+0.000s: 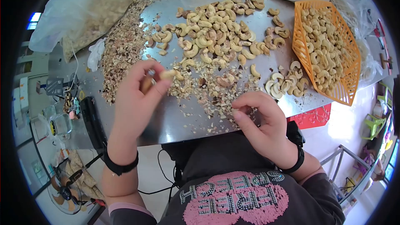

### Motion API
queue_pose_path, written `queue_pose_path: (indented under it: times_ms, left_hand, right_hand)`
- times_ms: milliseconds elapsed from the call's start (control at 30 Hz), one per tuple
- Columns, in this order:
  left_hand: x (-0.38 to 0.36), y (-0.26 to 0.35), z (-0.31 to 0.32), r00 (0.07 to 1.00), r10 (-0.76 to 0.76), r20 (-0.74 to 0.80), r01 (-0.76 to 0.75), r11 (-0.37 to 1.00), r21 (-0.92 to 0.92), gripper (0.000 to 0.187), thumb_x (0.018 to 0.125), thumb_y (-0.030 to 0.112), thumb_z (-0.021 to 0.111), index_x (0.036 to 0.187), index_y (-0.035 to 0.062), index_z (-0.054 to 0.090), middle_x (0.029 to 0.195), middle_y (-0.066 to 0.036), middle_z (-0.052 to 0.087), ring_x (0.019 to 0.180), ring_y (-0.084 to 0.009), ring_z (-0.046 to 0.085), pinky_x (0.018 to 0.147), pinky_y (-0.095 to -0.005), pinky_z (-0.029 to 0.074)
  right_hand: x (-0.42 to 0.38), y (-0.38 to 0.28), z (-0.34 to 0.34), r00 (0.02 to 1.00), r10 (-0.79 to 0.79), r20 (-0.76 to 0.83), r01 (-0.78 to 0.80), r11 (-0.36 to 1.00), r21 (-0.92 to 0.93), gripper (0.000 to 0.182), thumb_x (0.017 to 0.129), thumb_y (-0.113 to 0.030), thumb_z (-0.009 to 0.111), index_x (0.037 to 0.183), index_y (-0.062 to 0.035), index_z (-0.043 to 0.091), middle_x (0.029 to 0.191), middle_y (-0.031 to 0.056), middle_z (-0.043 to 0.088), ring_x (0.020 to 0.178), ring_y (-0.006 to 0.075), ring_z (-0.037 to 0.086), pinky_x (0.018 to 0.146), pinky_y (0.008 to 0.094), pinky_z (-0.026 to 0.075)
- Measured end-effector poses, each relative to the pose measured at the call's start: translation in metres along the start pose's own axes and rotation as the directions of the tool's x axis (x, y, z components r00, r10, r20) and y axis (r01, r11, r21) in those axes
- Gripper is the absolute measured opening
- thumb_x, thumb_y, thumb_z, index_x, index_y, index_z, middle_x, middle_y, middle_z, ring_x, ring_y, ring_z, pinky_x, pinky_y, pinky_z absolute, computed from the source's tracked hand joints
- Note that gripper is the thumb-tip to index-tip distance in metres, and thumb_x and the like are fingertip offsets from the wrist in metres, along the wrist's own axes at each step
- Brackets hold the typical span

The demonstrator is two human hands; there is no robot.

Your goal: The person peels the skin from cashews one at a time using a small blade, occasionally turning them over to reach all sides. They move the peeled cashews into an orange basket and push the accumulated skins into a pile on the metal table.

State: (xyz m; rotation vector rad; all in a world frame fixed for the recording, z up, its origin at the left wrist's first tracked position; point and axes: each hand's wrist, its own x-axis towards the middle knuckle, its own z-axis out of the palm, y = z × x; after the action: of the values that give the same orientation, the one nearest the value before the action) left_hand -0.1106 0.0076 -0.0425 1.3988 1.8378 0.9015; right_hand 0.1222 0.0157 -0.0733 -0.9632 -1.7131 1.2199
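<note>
My left hand (pixel 141 93) is over the left part of the metal table, its fingers curled around a small tool with a brown handle (pixel 146 84). A pale cashew (pixel 168 74) shows at its fingertips. My right hand (pixel 263 121) hovers near the front edge, thumb and forefinger close together; a small dark reddish piece shows behind them, too hidden to name. Between the hands lie cashew crumbs and skins (pixel 208 96). Beyond them spreads a pile of whole cashews (pixel 212 29). A small group of cashews (pixel 287 84) is right of the crumbs.
An orange basket (pixel 296 37) of cashews stands at the right. Brown skins (pixel 125 46) are heaped at the left, beside a large plastic bag (pixel 93 14). A red object (pixel 313 116) is below the table's right edge. A fan (pixel 64 192) is at the lower left.
</note>
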Motion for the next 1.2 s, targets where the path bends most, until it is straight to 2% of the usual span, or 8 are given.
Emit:
queue_pose_path:
  times_ms: [167,233,267,400,600,667,967,1200]
  left_hand:
    - [-0.021,0.029,0.012,0.951,-0.065,0.303,0.096,0.991,-0.088,0.020,0.070,0.004,0.063,0.088,0.0049,0.053,0.074,0.000,0.051,0.066,-0.0086,0.048,0.059,-0.0219,0.039]
    - [-0.024,0.028,0.018,0.903,0.224,0.366,-0.192,0.974,-0.122,0.021,0.068,-0.001,0.062,0.086,0.0044,0.053,0.079,0.000,0.049,0.068,-0.0064,0.043,0.060,-0.0182,0.033]
    - [-0.023,0.030,0.020,0.894,0.270,0.357,-0.241,0.962,-0.125,0.022,0.067,0.004,0.064,0.087,0.0049,0.054,0.075,-0.006,0.053,0.063,-0.0188,0.049,0.057,-0.0262,0.039]
    - [-0.025,0.030,0.024,0.880,0.345,0.327,-0.315,0.938,-0.143,0.023,0.068,0.004,0.064,0.089,0.0049,0.054,0.074,-0.005,0.052,0.060,-0.0158,0.047,0.053,-0.0254,0.037]
    - [-0.034,0.034,0.020,0.903,0.063,0.425,0.132,0.901,-0.414,0.027,0.076,0.007,0.058,0.103,0.0052,0.054,0.076,-0.001,0.053,0.051,-0.0029,0.037,0.047,-0.0166,0.030]
    - [-0.033,0.035,0.017,0.833,-0.027,0.552,0.430,0.660,-0.616,0.030,0.082,0.011,0.049,0.111,0.0023,0.049,0.075,-0.002,0.053,0.050,-0.0013,0.036,0.045,-0.0140,0.028]
    - [-0.032,0.034,0.017,0.763,0.025,0.646,0.592,0.374,-0.713,0.031,0.083,0.011,0.046,0.111,-0.0026,0.046,0.066,-0.005,0.052,0.045,-0.0033,0.035,0.040,-0.0146,0.028]
    - [-0.036,0.039,0.016,0.762,-0.086,0.642,0.627,0.343,-0.699,0.021,0.080,0.006,0.052,0.100,0.0000,0.050,0.064,-0.004,0.051,0.045,-0.0028,0.036,0.040,-0.0148,0.028]
  right_hand:
    - [0.004,-0.014,0.010,0.972,0.180,0.154,-0.206,0.963,0.175,0.025,0.078,-0.002,0.056,0.102,0.0012,0.049,0.091,0.0061,0.052,0.073,0.0093,0.050,0.068,0.0218,0.040]
    - [0.004,-0.016,0.015,0.942,0.294,0.162,-0.335,0.863,0.379,0.020,0.075,-0.009,0.062,0.094,-0.0026,0.056,0.080,0.0038,0.056,0.064,0.0085,0.053,0.059,0.0210,0.042]
    - [0.004,-0.015,0.015,0.942,0.295,0.162,-0.336,0.863,0.378,0.020,0.075,-0.009,0.062,0.094,-0.0026,0.056,0.080,0.0038,0.056,0.064,0.0085,0.053,0.059,0.0210,0.042]
    - [0.002,-0.014,0.012,0.906,0.326,0.271,-0.419,0.785,0.456,0.022,0.079,-0.010,0.059,0.098,-0.0007,0.054,0.083,0.0037,0.057,0.066,0.0066,0.052,0.060,0.0197,0.043]
    - [0.005,-0.021,0.002,0.920,0.298,0.256,-0.392,0.737,0.551,0.018,0.081,-0.006,0.056,0.096,0.0017,0.053,0.087,0.0029,0.056,0.075,0.0064,0.052,0.066,0.0199,0.043]
    - [0.006,-0.023,0.000,0.915,0.304,0.265,-0.403,0.709,0.578,0.017,0.080,-0.006,0.056,0.096,0.0016,0.052,0.088,0.0031,0.056,0.076,0.0068,0.052,0.067,0.0201,0.043]
    - [0.005,-0.026,-0.005,0.890,0.309,0.336,-0.457,0.589,0.667,0.018,0.081,-0.005,0.056,0.097,0.0008,0.051,0.091,0.0030,0.055,0.079,0.0063,0.050,0.070,0.0200,0.042]
    - [0.004,-0.025,-0.007,0.895,0.287,0.342,-0.447,0.573,0.687,0.018,0.080,-0.002,0.056,0.098,0.0003,0.051,0.091,0.0038,0.055,0.081,0.0075,0.052,0.071,0.0208,0.043]
